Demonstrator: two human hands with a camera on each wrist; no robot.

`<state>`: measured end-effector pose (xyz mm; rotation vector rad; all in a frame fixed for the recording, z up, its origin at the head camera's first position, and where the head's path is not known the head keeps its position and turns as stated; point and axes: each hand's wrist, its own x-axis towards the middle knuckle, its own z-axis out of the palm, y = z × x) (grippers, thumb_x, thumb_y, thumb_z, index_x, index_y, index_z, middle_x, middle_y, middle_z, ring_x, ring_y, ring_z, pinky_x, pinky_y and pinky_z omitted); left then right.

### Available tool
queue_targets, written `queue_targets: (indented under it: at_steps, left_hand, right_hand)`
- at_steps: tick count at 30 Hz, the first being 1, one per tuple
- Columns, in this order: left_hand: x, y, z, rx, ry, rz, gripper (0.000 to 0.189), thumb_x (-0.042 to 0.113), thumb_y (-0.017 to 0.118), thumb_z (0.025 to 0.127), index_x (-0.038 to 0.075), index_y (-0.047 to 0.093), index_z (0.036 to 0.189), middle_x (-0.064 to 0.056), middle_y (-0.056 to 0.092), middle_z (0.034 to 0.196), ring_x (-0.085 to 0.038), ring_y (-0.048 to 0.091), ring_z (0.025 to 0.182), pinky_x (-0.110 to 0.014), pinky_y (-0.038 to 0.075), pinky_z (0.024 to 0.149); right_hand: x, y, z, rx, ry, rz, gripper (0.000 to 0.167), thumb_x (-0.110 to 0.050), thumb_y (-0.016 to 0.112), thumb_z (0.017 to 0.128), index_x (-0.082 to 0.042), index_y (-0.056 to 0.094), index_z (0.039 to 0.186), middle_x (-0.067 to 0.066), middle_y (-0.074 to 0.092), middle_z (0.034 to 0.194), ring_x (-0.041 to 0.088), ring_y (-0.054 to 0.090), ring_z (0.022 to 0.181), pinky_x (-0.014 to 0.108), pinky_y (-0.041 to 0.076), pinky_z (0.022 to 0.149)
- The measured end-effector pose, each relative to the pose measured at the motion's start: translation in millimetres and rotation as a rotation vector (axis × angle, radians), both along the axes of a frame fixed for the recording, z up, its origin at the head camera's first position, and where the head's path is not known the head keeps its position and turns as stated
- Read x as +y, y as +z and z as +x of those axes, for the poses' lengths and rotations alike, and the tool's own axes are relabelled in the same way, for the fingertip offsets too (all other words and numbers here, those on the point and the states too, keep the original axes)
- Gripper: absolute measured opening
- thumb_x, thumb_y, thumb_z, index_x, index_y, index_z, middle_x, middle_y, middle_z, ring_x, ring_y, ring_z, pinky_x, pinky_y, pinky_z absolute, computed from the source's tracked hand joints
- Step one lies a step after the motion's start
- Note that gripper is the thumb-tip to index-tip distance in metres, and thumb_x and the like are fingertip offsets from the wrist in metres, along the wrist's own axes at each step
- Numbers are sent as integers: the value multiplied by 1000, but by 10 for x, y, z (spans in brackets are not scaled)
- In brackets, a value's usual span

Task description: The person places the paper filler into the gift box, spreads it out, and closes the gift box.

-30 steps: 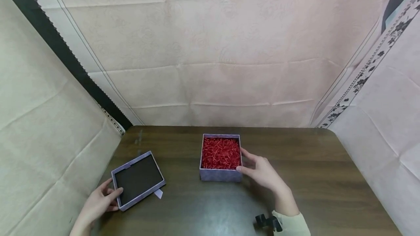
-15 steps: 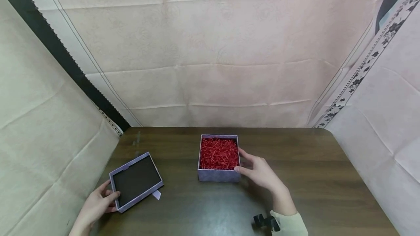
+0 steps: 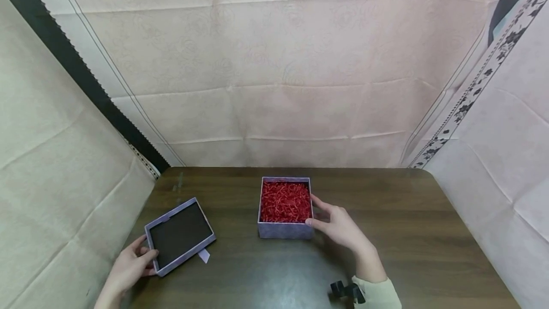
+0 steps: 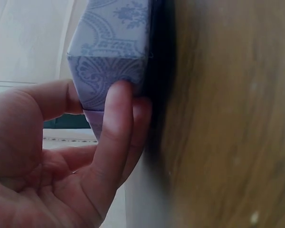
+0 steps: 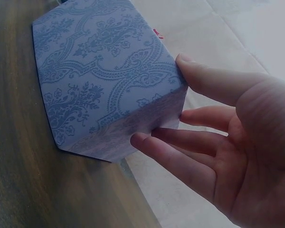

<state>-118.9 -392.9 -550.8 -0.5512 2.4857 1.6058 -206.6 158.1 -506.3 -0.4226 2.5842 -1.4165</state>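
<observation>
A lavender patterned box (image 3: 285, 231) stands on the table, filled with red shredded paper (image 3: 286, 202). To its left is a matching shallow box lid (image 3: 182, 237), its black inner face showing and a pale ribbon tab (image 3: 204, 255) sticking out at the lower edge. My left hand (image 3: 128, 266) pinches the lid's left end, thumb over the rim; in the left wrist view fingers press on the patterned lid side (image 4: 107, 71). My right hand (image 3: 340, 225) touches the box's right side with loosely extended fingers. Its thumb (image 5: 199, 76) rests at the top corner.
The brown wooden table (image 3: 399, 232) has a rounded far right corner. Pale cloth sheets (image 3: 274, 75) hang behind and along both sides. A black clip-like object (image 3: 346, 291) sits by my right sleeve (image 3: 377, 294).
Slightly rightward and upward movement of the lid in my left hand shows since half a second ago. My right hand stays against the box, while the head view shifts a little.
</observation>
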Motion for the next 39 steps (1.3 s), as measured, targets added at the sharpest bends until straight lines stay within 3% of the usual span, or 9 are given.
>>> queue_targets:
  at_steps: [8,14,24,39]
  left_hand:
    - [176,56,-33,45,-6,-1,79,6,62,103,-12,17,165,-19,64,113,-21,73,75,-36,65,68]
    - [373,141,-127,92,-20,19,78,5,64,102,-11,21,165,-19,58,116,-21,72,74,-36,65,66]
    - [792,399,-327,172,-47,76,76,4,64,101,-7,25,166,-21,56,118,-24,74,74,-37,65,66]
    - [1435,667,-475,246,-95,186,70,3,66,99,-1,38,163,-22,57,121,-24,73,79,-40,64,66]
  right_hand:
    - [-3,3,2,5,-1,4,79,-39,81,97,-20,45,165,12,52,161,32,69,126,57,57,101]
    - [-3,-3,7,5,1,1,78,-38,80,97,-20,45,165,13,51,161,33,69,126,57,57,101]
    - [-2,-8,-1,12,2,8,78,-38,81,97,-19,46,165,12,53,160,32,69,126,59,56,101]
    - [-3,8,2,12,4,12,79,-39,81,97,-20,46,165,13,53,159,32,70,125,57,58,99]
